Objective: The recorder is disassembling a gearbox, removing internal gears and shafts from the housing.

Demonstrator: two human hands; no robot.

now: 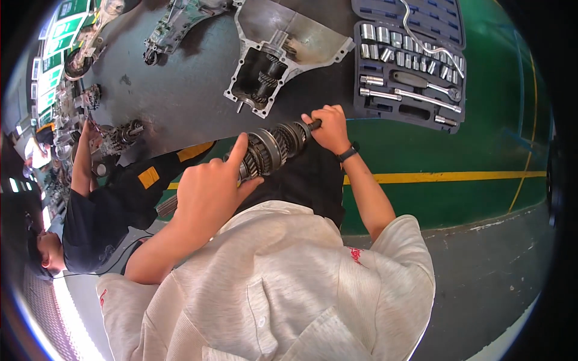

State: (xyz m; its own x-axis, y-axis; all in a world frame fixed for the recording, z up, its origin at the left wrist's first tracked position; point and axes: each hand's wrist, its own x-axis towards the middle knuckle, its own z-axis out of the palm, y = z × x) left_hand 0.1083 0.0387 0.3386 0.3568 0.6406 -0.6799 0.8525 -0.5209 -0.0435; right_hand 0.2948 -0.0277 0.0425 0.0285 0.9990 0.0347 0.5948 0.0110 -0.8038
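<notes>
A gearbox shaft [268,150] with several stacked gears is held in the air in front of my body, tilted up toward the right. My left hand [211,186] grips its gear section from the left, the index finger stretched along the gears; the splined end sticks out beyond that hand. The fingers of my right hand [330,127] are closed around the thin dark end of the shaft. Beyond it on the table lies an open gearbox housing [289,51], its cavity facing up with another geared shaft inside.
An open socket set case [385,108] with sockets and ratchets rests at the table's right edge, a bent metal rod [415,36] across it. Another metal casing [177,30] lies at the far left of the dark table [198,90]. A co-worker [96,222] handles gear parts [123,135] at left.
</notes>
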